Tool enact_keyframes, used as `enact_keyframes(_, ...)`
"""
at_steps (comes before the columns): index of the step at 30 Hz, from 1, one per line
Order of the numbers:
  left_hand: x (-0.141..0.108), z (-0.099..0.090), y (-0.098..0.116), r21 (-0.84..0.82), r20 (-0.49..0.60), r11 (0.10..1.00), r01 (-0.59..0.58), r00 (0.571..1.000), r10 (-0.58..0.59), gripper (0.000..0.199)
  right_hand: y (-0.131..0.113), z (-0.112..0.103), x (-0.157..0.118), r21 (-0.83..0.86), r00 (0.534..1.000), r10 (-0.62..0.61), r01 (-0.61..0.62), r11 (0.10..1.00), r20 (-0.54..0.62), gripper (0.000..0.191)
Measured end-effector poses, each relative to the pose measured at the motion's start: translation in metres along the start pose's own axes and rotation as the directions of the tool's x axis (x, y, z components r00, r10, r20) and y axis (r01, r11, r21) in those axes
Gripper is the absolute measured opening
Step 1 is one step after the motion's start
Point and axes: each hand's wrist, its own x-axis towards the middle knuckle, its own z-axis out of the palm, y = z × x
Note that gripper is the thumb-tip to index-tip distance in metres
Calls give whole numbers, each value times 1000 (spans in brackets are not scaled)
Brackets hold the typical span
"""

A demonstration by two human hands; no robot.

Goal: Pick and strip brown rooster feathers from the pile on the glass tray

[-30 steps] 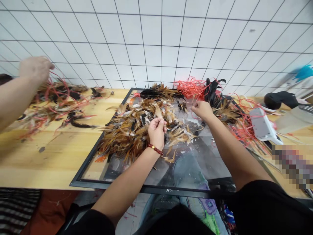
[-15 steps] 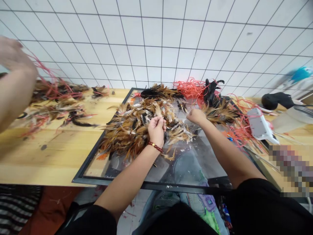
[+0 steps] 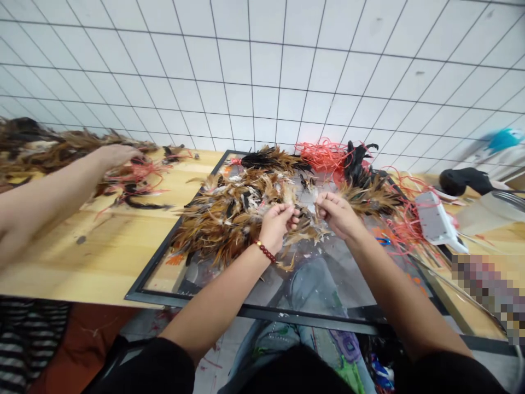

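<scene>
My left hand point(image 3: 279, 225), with a beaded bracelet point(image 3: 266, 251) at the wrist, is closed in a pinch. A pale feather point(image 3: 289, 195) stands up from its fingertips. To its right, my right hand point(image 3: 337, 214) is closed too, thumb against fingers, with a faint wisp at the tips too small to make out. The two hands are a short gap apart. Behind and left of them spreads a heap of brown feathers point(image 3: 221, 224) on a black-framed glass panel point(image 3: 246, 311). More loose feathers point(image 3: 307, 232) lie beneath my hands.
Feather bundles point(image 3: 273, 160) and red plastic string point(image 3: 322, 155) lie along the back. A white device point(image 3: 435, 221), a black hair-dryer-like tool point(image 3: 463, 171) and a translucent container point(image 3: 490, 213) are on the right. Another person's arm point(image 3: 61, 189) reaches across the left over feathers.
My right hand has turned and its pinched fingertips now show, nearer to my left hand. The other person's arm has come down onto string and feathers. The view has shifted slightly.
</scene>
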Motion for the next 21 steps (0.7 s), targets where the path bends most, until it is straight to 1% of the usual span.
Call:
enact_keyframes(1, -2, 1, 0, 4, 34, 998, 59, 998, -59, 7, 3, 7, -5, -40, 999, -48, 47, 998, -16, 30)
enact_keyframes(3, -4, 1, 0, 18, 63, 993, 120, 991, -120, 8, 10, 15, -12, -161, 992, -122, 117, 980, -23, 29)
enact_keyframes(5, -5, 2, 0, 25, 45, 992, 125, 991, -126, 9, 14, 17, -17, -273, 988, -152, 145, 951, -4, 28)
enact_keyframes(8, -5, 1, 0, 29, 34, 995, 96, 995, -97, 9, 17, 12, -20, -416, 976, -210, 211, 884, 49, 22)
enact_keyframes(11, -5, 2, 1, 46, 73, 995, 91, 993, -94, 10, 16, 7, -22, -567, 932, -331, 355, 743, 150, 11)
enact_keyframes(13, -5, 2, 1, 45, 86, 994, 95, 991, -99, 11, 15, 6, -23, -625, 899, -380, 428, 653, 220, 8)
enact_keyframes(17, -5, 1, -1, 38, 85, 992, 117, 989, -120, 10, 16, 6, -25, -690, 850, -418, 512, 511, 320, 10)
enact_keyframes(19, -4, 0, -3, 51, 114, 989, 137, 983, -142, 7, 18, 5, -25, -734, 824, -426, 544, 407, 375, 10)
enact_keyframes(21, -3, -2, -5, 68, 152, 984, 167, 973, -176, 5, 18, 4, -26, -774, 802, -410, 566, 284, 435, 11)
